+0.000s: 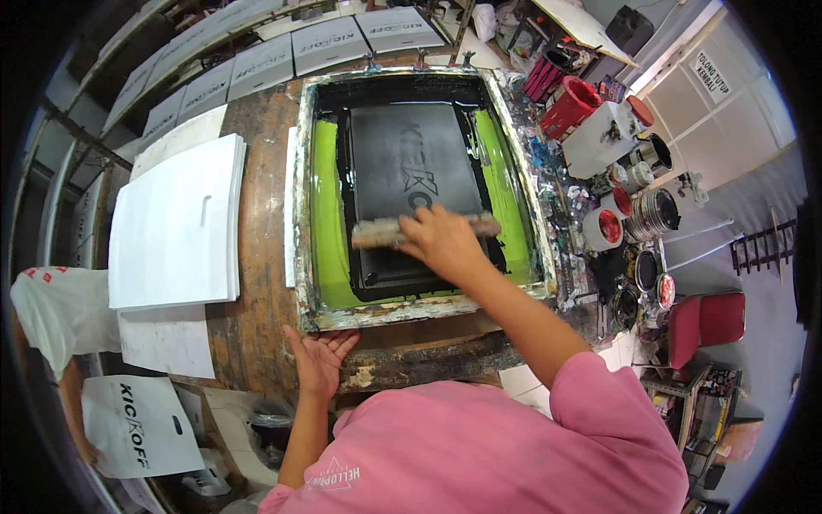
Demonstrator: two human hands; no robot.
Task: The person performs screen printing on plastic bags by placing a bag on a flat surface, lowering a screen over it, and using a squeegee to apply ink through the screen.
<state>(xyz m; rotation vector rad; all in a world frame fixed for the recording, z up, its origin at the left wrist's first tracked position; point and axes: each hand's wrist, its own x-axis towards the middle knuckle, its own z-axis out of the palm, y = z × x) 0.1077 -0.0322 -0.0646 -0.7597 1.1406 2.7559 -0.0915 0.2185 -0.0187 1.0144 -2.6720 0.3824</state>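
Observation:
A silk-screen frame point(548, 257) with a paint-crusted wooden rim lies on the worktable in front of me. Its mesh is green at the sides, with black ink point(402, 137) spread over the middle and dark printed lettering showing through. My right hand point(441, 244) is closed around the wooden handle of a squeegee point(377, 233), which lies crosswise over the near part of the inked area. My left hand point(321, 360) is at the frame's near left corner, palm up, fingers spread and fingertips by the rim. It holds nothing that I can see.
Left of the frame lies a stack of white bags point(175, 227). Printed white bags point(328, 44) line racks behind. At far left a co-worker's arm point(75, 411) is beside a printed bag point(133, 428). Ink cans point(655, 214) and a red bucket point(572, 104) crowd the right.

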